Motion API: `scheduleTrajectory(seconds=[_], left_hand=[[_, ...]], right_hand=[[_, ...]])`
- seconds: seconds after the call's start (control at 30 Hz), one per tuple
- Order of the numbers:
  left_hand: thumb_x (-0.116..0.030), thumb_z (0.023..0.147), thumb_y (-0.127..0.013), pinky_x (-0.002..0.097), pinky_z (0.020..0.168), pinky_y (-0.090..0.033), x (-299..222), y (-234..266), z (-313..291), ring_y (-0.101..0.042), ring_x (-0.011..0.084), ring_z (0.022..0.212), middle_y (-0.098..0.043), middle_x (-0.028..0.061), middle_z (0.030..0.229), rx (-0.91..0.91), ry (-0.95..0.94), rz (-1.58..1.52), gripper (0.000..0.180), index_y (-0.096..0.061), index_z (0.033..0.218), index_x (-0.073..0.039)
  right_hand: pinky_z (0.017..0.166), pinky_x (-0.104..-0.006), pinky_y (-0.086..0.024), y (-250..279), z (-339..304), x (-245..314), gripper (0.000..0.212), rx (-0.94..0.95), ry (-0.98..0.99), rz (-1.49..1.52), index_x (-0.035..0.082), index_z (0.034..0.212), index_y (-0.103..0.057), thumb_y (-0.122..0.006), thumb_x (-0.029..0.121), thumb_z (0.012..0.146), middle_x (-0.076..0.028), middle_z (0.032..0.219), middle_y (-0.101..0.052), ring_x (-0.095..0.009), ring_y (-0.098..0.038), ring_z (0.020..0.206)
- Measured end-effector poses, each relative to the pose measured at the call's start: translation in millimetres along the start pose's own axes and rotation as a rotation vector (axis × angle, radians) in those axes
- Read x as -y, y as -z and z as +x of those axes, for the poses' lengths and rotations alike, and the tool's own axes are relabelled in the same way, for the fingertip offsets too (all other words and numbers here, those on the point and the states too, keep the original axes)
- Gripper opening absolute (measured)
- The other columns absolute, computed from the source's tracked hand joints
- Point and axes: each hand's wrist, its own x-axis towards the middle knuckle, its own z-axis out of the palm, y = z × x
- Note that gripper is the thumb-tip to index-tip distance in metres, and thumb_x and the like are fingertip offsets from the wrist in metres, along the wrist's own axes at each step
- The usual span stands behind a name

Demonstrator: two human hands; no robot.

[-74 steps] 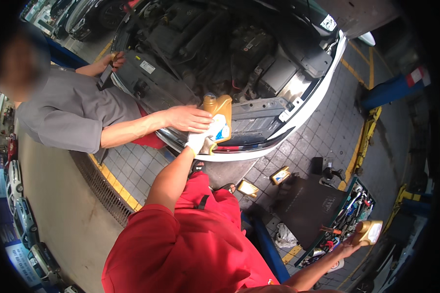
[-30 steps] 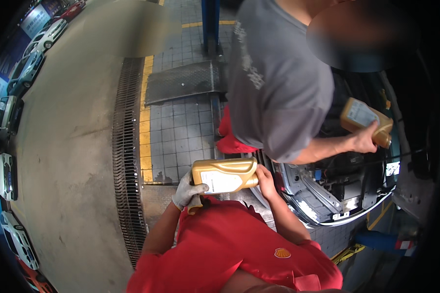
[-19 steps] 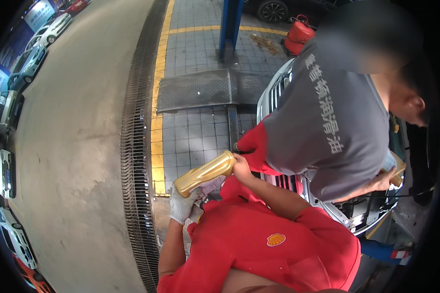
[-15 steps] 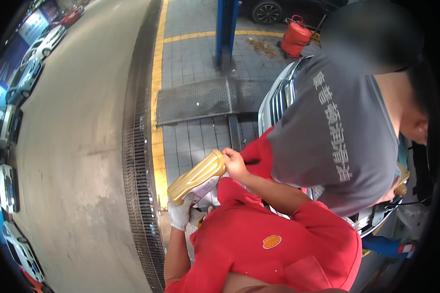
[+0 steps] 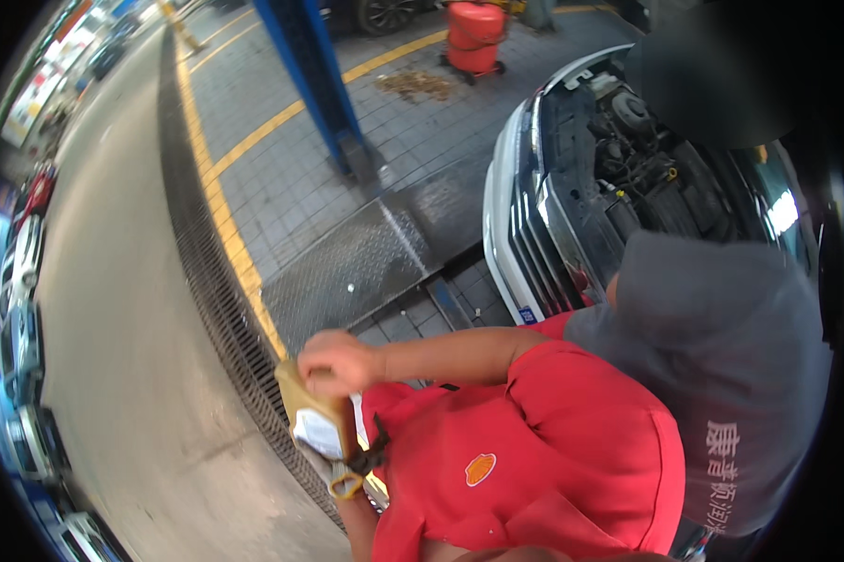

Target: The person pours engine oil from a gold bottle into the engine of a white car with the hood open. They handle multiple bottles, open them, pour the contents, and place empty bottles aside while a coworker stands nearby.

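Note:
A gold plastic bottle [image 5: 296,389] with a white label is held tilted in front of my red shirt. Around its lower end is my left hand [image 5: 321,463] in a pale work glove, partly hidden by the bottle. My bare right hand [image 5: 343,362] has its fingers curled over the upper part; motion blur smears them, and the cap cannot be seen. Beside the glove are a yellow ring shape [image 5: 347,484] and a dark piece [image 5: 373,453] that I cannot make out.
At right, a co-worker in a grey shirt [image 5: 712,356] leans by a car with its bonnet up and engine bay [image 5: 661,178] exposed. Ahead are a metal ramp plate [image 5: 347,272], a blue post [image 5: 305,80] and a red wheeled tank [image 5: 475,37]. A floor grate [image 5: 225,323] runs along the left.
My view has turned, bringing the engine bay into sight. The bottle has moved lower left and tipped. My right hand has shifted from its end to over its side. The co-worker appears lower.

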Motion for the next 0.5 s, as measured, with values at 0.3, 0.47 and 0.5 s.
scheduleTrajectory(seconds=[0.3,0.47,0.5], left_hand=[[-0.066,0.087,-0.081,0.0456,0.058,-0.061,-44.4,-100.5,350.1,-0.072,0.0293,0.103,-0.068,0.0148,0.128,0.295,0.489,-0.013,0.091,-0.049,0.153,-0.011],[-0.033,0.086,-0.088,0.0412,0.083,-0.063,-87.1,-361.8,418.3,-0.072,0.0270,0.108,-0.068,0.0140,0.126,0.848,0.193,0.566,0.073,-0.055,0.141,0.002],[-0.036,0.089,-0.087,0.0418,0.082,-0.062,-93.7,-399.2,428.0,-0.071,0.0262,0.106,-0.070,0.0141,0.122,0.985,0.018,0.709,0.065,-0.061,0.133,0.004]], right_hand=[[0.087,-0.0509,-0.056,186.1,107.7,-130.0,0.055,-0.052,-0.907,-0.252,0.014,0.133,-0.063,-0.062,0.060,0.102,-0.020,0.107,-0.077,-0.041,-0.074,0.098],[0.074,-0.0326,-0.054,293.9,126.9,-138.1,0.051,-0.679,-1.065,0.065,0.006,0.121,-0.065,-0.055,0.055,0.112,-0.004,0.089,-0.066,-0.013,-0.063,0.082],[0.073,-0.0301,-0.053,318.2,136.6,-129.8,0.051,-0.767,-1.074,0.086,0.006,0.118,-0.065,-0.054,0.055,0.113,-0.001,0.087,-0.063,-0.010,-0.059,0.081]])
